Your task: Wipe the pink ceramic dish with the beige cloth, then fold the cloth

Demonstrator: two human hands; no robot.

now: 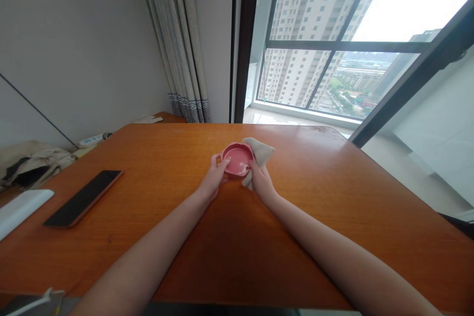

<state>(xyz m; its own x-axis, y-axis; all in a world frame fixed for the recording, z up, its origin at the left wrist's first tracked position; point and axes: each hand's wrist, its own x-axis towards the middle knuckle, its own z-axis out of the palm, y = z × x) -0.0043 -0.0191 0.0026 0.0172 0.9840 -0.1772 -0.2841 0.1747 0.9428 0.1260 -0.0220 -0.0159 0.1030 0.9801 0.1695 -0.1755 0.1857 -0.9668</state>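
Both my left hand (214, 177) and right hand (262, 182) are gripping a shallow, round pink dish (236, 159) mid-frame, beige cloth (262, 150) behind.

Noted at left on the wooden table (166, 158): one flat, dark-faced device (84, 199), lying near a white object (24, 210) partly out of view. A grey curtain (181, 34) with a patterned lower band hangs beyond. At right, a dark-framed window (335, 45) gives onto a high-rise building (311, 5), with greenery (342, 94) below.
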